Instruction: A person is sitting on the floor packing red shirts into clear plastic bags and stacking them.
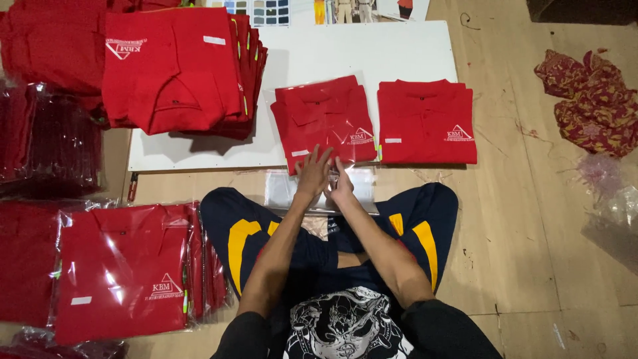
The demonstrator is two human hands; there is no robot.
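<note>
Clear plastic film covers the folded red shirt (pixel 325 119), and both hands press flat on the bag's loose open end (pixel 355 181) just below it. The left hand (pixel 312 174) lies with fingers spread across the shirt's lower edge; the right hand (pixel 342 183) rests beside it, touching it, fingers extended on the film. Neither hand is closed around anything. The bagged shirt shows a collar, a small white tag and a white triangular emblem near its hem. Just right of the hands lies a second folded red shirt (pixel 426 123), unbagged. Both sit on a white board (pixel 372 53) laid over a wooden floor (pixel 518 233). Up and left of the hands stands a stack of folded red shirts (pixel 176 70); down and left, a pile of bagged red shirts (pixel 123 272). Far right lies a crumpled patterned cloth (pixel 588 100).
</note>
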